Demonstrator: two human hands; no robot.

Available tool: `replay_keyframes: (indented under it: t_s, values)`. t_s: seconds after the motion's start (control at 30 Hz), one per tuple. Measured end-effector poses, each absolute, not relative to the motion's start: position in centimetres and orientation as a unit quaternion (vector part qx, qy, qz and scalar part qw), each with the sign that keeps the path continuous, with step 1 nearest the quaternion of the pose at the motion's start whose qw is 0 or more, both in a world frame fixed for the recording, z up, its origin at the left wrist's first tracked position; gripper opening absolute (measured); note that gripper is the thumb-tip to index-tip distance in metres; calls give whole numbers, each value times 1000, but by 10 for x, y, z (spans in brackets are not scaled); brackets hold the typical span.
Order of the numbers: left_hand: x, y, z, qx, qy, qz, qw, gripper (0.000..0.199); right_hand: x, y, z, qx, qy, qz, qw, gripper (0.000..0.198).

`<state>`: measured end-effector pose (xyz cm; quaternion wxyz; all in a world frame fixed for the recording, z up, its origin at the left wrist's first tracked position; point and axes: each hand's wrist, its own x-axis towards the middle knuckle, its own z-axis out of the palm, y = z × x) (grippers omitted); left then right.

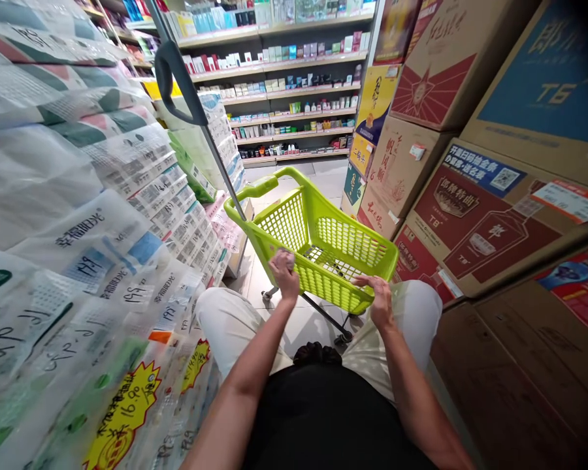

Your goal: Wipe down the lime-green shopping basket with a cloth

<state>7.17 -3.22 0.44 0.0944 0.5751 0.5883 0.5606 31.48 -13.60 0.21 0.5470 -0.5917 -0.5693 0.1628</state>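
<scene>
1. Left hand (285, 271): curled at the near side of the green basket (343, 287), apparently around a pale wad (290, 261).
2. Right hand (378, 297): fingers bent against that side; whether gripping, I cannot tell.
3. Just beyond both, the basket looks light, stiff; best held by its rim, since wheels (343, 338) may roll.

We're looking from head height, facing forward and steeply down: shirt (318, 424) very near along the bottom edge, left hand (285, 271) and right hand (379, 300) close at mid-frame, cart (326, 282) just beyond. Up top, our view runs out to the shelves (313, 27), farthest away. Packs (127, 163) crowd us left, boxes (490, 215) right, both near.
</scene>
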Motion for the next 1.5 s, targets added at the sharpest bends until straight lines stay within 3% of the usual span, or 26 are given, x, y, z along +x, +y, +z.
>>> replay_keyframes:
  t_s: [0.23, 0.43, 0.57, 0.7, 0.9, 1.27, 1.5]
  values:
    - [115, -69, -16, 566, 574, 578, 128, 60, 321, -138, 3, -576, -570, 195, 553, 68]
    - [150, -104, -39, 672, 461, 543, 203, 59, 323, -142, 4, -546, -543, 249, 588, 69]
    - [162, -122, -55, 704, 439, 524, 194, 59, 320, -142, 5, -503, -497, 302, 639, 75]
    - [160, -124, -68, 787, 340, 477, 192, 49, 319, -140, 8, -512, -493, 306, 634, 77]
    - [145, -113, -84, 769, 377, 492, 157, 32, 315, -140, 11, -496, -474, 332, 647, 74]
    - [139, -106, -92, 791, 348, 495, 92, 22, 309, -137, 11, -507, -492, 327, 627, 77]
    - [121, -103, -89, 776, 360, 504, 120, 27, 307, -136, 8, -504, -487, 335, 630, 75]
